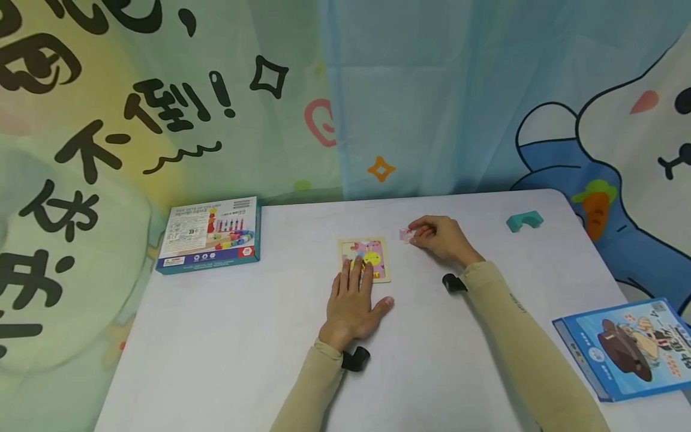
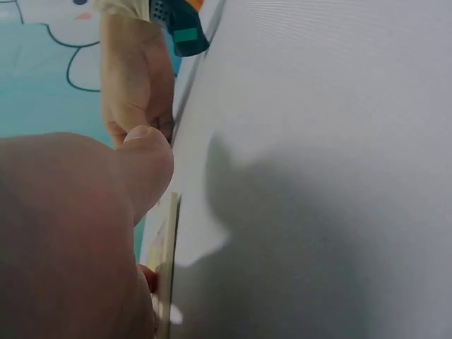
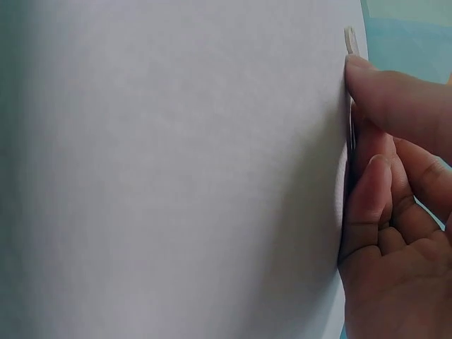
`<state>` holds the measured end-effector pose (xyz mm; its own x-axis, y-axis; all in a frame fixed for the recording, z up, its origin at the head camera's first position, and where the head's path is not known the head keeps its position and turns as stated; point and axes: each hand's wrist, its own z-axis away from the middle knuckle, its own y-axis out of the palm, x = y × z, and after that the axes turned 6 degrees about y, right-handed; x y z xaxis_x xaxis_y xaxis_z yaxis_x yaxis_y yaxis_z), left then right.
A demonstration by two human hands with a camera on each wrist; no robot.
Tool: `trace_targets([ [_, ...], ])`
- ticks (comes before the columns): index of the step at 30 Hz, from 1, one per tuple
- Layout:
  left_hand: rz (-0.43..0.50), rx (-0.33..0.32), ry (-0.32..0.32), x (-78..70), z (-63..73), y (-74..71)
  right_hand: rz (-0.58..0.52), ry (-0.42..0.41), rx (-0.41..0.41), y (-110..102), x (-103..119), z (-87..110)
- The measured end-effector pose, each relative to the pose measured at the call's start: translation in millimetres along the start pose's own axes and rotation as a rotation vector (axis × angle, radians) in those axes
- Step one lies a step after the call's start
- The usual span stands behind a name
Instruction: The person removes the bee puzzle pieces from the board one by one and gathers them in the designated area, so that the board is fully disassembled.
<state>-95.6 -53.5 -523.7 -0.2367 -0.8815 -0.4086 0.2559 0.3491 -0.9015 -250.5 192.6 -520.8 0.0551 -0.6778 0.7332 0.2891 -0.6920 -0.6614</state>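
A small square picture puzzle with a pale wooden frame (image 1: 388, 264) lies mid-table, a yellow rabbit on its pink picture. My left hand (image 1: 352, 309) rests with straight, spread fingers over its lower left part and hides some of the picture. To the right of the frame, my right hand (image 1: 444, 237) pinches a small pink puzzle piece (image 1: 403, 235) between thumb and fingers, low over the tabletop. The thin pale edge of that piece (image 3: 349, 39) pokes out past the thumb in the right wrist view. From the left wrist, the frame's side (image 2: 168, 254) shows beyond the thumb.
A boxed toy set (image 1: 210, 234) lies at the back left of the white table (image 1: 227, 348). Near the back right is a teal arch-shaped piece (image 1: 525, 221). A blue box (image 1: 626, 351) sits at the right edge. A printed curtain (image 1: 421, 108) hangs behind.
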Motion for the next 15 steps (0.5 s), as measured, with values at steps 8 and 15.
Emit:
trace_targets([
  [8, -0.043, 0.017, -0.008, -1.4, -2.2, -3.9, 0.013, -0.001, 0.006, -0.4, -1.4, -0.9],
  [15, -0.11, 0.037, -0.026, -7.5, -5.1, -7.2, 0.015, 0.009, 0.014, -0.9, -0.5, -0.4],
])
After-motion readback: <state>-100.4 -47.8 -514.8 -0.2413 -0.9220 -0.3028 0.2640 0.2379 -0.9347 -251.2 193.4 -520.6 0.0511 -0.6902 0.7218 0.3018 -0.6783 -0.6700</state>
